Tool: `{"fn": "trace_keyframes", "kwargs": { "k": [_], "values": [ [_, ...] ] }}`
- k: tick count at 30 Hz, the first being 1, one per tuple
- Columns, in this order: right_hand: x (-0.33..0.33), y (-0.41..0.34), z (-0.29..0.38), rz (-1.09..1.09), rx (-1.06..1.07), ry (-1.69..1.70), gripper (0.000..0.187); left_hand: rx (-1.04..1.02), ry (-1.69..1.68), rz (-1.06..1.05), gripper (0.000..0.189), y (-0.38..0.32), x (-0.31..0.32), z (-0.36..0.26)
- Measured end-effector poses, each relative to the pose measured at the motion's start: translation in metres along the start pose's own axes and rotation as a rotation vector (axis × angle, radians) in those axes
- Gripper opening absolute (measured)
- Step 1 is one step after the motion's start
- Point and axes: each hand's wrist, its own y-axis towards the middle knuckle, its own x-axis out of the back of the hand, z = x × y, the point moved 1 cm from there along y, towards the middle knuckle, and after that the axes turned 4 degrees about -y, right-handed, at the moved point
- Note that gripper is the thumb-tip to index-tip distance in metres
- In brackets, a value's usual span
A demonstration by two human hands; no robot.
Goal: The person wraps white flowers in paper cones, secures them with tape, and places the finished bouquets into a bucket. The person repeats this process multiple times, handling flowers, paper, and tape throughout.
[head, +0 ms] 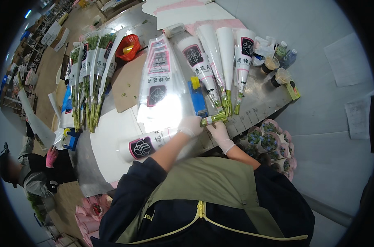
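Note:
A wrapped flower bunch in a printed sleeve (142, 147) lies across the near side of the metal table. My left hand (190, 126), in a thin whitish glove, is closed around its lower end, where green stems (217, 117) stick out. My right hand (218, 133), gloved alike, touches those stems from below with its fingertips; whether it grips them is hard to tell. Just beyond stands a blue tape dispenser (198, 100) with a yellow hub. A stack of clear printed sleeves (157, 92) lies to its left. Several wrapped bunches (226, 46) lie beyond the hands.
More wrapped bunches (92, 74) and a red plastic basket (127, 48) are at the left. Cups (270, 64) and bottles stand near the right edge. A co-worker (35, 169) holds a wrapped bunch at far left. Potted or bunched blue flowers (269, 141) are below the table's right edge.

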Motion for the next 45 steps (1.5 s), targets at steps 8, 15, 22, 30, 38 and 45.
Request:
{"fn": "trace_keyframes", "kwargs": {
  "k": [8,15,22,30,38,45],
  "values": [
    [0.022,0.033,0.028,0.054,0.562,-0.098,0.070,-0.020,-0.030,0.024,0.033,-0.027,0.009,0.010],
    [0.006,0.027,0.004,0.114,0.571,0.012,0.038,-0.017,-0.062,0.067,0.036,-0.026,-0.019,0.012],
    [-0.019,0.047,-0.043,0.117,0.545,0.190,0.022,-0.030,-0.115,0.081,0.038,-0.016,-0.043,0.015],
    [-0.007,0.024,-0.028,0.174,0.186,0.218,0.015,-0.008,-0.358,-0.009,0.039,-0.015,-0.017,0.016],
    [0.004,0.015,0.053,0.161,0.172,0.366,0.019,0.235,-0.106,-0.260,0.033,-0.009,0.010,0.014],
    [0.000,0.005,0.057,0.619,-0.218,1.212,0.045,0.285,0.032,-0.283,0.027,-0.032,0.018,0.006]
  ]
}}
